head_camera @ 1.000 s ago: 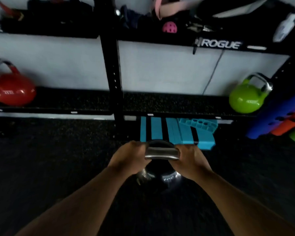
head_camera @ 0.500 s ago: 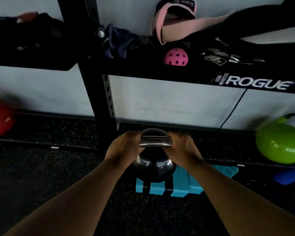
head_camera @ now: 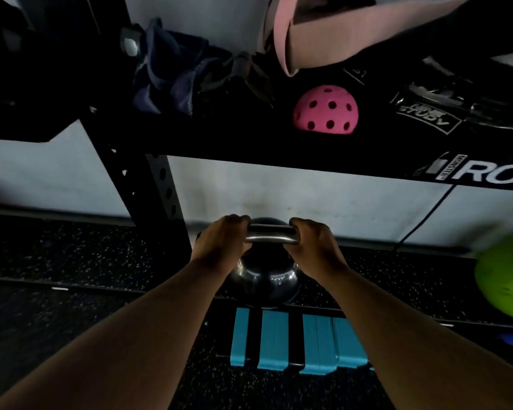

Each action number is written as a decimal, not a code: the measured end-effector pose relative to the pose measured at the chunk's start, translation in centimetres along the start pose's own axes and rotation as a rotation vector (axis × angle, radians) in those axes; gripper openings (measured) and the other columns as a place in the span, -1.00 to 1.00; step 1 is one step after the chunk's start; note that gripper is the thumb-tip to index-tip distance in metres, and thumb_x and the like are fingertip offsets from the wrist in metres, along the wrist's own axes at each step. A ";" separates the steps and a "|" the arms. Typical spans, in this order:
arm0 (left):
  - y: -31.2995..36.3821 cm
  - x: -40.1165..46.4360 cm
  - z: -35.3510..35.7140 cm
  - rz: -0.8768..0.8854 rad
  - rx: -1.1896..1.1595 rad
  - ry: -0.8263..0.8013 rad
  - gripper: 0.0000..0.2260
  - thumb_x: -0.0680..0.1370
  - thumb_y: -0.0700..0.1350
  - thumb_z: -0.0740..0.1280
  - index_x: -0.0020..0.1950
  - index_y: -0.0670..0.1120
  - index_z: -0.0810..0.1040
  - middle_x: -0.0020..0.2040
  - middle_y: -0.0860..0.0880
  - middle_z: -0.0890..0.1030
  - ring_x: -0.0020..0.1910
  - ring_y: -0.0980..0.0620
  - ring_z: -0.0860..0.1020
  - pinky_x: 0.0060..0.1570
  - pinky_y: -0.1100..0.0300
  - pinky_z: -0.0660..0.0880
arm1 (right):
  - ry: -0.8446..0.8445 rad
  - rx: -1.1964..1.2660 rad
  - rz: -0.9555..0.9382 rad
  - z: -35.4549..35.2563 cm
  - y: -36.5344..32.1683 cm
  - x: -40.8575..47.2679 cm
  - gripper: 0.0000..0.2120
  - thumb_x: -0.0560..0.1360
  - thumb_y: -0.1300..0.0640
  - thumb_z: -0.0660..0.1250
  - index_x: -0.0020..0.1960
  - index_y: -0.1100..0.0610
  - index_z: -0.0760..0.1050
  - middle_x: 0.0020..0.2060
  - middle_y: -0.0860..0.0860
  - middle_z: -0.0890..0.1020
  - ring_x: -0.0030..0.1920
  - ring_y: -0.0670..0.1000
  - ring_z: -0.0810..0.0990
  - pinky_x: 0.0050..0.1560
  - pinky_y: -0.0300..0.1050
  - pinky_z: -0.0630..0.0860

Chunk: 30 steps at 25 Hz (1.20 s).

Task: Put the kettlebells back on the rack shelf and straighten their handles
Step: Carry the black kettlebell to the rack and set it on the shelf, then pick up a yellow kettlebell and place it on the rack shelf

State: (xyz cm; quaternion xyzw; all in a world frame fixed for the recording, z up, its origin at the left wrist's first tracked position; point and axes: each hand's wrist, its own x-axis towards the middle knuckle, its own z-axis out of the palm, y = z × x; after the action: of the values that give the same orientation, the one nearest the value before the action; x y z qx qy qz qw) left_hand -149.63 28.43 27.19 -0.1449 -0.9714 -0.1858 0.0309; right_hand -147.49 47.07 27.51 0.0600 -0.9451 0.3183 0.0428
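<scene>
Centrally, left hand and right hand grip opposite ends of the chrome kettlebell handle, lying left-right, over the rack shelf front edge.

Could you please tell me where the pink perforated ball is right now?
The pink ball sits on the rack's upper shelf, right of the dark cloth.

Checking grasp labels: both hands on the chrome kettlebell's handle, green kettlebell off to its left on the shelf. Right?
Not quite. In the head view both hands, left hand and right hand, do grip the chrome kettlebell by its handle, but the green kettlebell sits to its right on the rack shelf, not its left.
</scene>
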 end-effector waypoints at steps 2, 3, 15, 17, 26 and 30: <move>-0.5 1.2 1.3 -0.006 -0.029 0.003 -0.88 0.48 -0.12 0.39 -0.01 -0.05 0.53 -0.12 -0.07 0.62 -0.12 -0.11 0.62 -0.22 0.08 0.50 | 0.010 0.035 0.034 0.9 0.9 0.6 -0.70 0.50 0.25 0.36 -0.25 -0.10 0.39 -0.41 -0.18 0.44 -0.50 -0.27 0.48 -0.51 -0.44 0.35; -0.8 1.9 1.8 -0.017 -0.039 0.010 -0.88 0.47 -0.12 0.40 -0.03 -0.05 0.53 -0.13 -0.07 0.62 -0.13 -0.11 0.61 -0.23 0.09 0.47 | 0.007 0.042 0.063 1.2 1.4 1.2 -0.82 0.50 0.25 0.36 -0.18 -0.01 0.48 -0.39 -0.15 0.46 -0.51 -0.24 0.48 -0.52 -0.42 0.35; -2.0 7.0 2.9 -0.084 -0.218 -0.098 -0.72 0.50 -0.12 0.42 0.14 -0.12 0.43 -0.13 -0.10 0.59 -0.29 -0.03 0.56 -0.32 0.09 0.52 | -0.121 -0.116 0.247 0.9 3.1 6.3 -0.67 0.50 0.09 0.35 0.22 0.14 0.41 -0.07 0.10 0.58 -0.13 0.10 0.55 -0.27 -0.18 0.41; -2.7 5.9 2.4 -0.018 -0.232 -0.129 -0.58 0.48 -0.13 0.43 0.27 -0.10 0.36 0.03 -0.12 0.56 -0.11 -0.05 0.57 -0.20 0.12 0.47 | -0.155 -0.214 0.197 0.2 2.5 6.1 -0.57 0.46 -0.01 0.38 0.27 0.03 0.36 0.08 0.07 0.50 0.11 0.11 0.47 0.00 -0.03 0.44; -9.9 -6.4 -4.1 -0.133 -0.106 -0.116 -0.56 0.47 -0.06 0.37 0.34 0.04 0.41 0.30 -0.04 0.51 0.26 -0.09 0.50 0.21 -0.05 0.48 | -0.125 -0.452 -0.328 2.3 -8.7 2.8 -0.56 0.46 -0.04 0.32 0.32 0.00 0.38 0.18 0.04 0.49 0.27 0.17 0.39 0.29 0.10 0.31; -16.1 -15.4 -6.7 -0.238 -0.062 -0.148 -0.67 0.47 -0.03 0.34 0.24 0.07 0.51 0.25 0.01 0.54 0.22 -0.06 0.52 0.18 -0.04 0.48 | -0.319 -0.375 -0.410 7.8 -14.8 -0.3 -0.71 0.51 -0.03 0.28 0.21 -0.02 0.45 0.12 0.03 0.54 0.20 0.15 0.46 0.17 0.09 0.44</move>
State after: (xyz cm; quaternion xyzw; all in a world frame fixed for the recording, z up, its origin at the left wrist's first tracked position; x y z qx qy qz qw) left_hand -139.54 7.49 25.97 -0.0427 -0.9751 -0.2068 -0.0675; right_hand -145.47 30.69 30.08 0.2893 -0.9504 0.1100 -0.0324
